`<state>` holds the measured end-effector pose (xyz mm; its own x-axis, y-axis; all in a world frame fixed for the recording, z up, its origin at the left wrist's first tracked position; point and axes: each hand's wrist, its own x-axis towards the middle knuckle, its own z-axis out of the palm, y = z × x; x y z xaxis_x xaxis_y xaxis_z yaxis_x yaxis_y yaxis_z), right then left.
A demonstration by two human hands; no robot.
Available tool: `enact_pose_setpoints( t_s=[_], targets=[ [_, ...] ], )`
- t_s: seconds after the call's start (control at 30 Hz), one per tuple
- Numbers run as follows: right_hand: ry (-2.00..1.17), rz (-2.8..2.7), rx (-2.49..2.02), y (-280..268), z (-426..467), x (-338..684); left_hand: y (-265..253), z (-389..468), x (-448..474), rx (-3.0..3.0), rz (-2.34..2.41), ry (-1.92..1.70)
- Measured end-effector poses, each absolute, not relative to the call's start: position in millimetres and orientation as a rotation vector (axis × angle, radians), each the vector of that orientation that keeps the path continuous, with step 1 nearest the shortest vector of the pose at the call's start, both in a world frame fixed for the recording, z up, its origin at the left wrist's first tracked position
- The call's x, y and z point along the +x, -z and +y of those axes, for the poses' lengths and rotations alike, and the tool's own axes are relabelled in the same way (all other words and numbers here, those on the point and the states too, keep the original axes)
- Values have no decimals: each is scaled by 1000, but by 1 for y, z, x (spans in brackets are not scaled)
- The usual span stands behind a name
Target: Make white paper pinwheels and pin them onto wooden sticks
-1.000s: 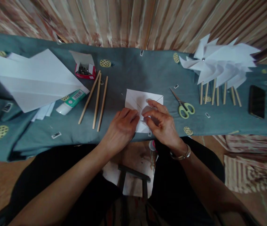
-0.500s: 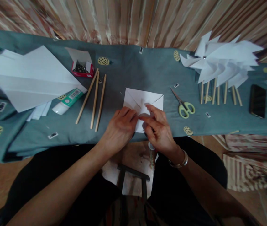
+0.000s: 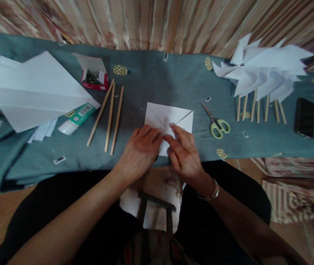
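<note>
A square of white paper [image 3: 168, 109] with slits running in from its corners lies near the table's front edge. My left hand [image 3: 143, 145] rests on its left part, fingers bent together and holding the paper at the middle. My right hand [image 3: 184, 152] is on the right part, thumb and fingers closing on the paper near its centre. The hands nearly meet, and the paper's lower part is mostly hidden under them. Green-handled scissors [image 3: 219, 128] lie to the right of my right hand.
Left of my hands are wooden sticks [image 3: 117, 121], an open red box [image 3: 94, 79] of small metal pieces, a green-and-white tube [image 3: 78, 117] and large white paper [image 3: 35, 88]. At right lie several paper pinwheels [image 3: 267, 70] on sticks and a black phone [image 3: 305, 117].
My right hand's fingers have shifted slightly and drawn closer on the paper. My left hand stays nearly in place. The view has moved a little.
</note>
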<state>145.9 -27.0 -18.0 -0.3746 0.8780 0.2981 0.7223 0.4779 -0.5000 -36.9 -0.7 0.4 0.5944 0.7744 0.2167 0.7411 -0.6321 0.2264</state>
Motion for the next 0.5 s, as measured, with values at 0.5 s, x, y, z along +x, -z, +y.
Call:
enact_pose_setpoints(
  t_s=[0.5],
  targets=[
    [-497, -2176, -1397, 19, -31, 142, -2, 0, -35, 2726, 1311, -402]
  ],
)
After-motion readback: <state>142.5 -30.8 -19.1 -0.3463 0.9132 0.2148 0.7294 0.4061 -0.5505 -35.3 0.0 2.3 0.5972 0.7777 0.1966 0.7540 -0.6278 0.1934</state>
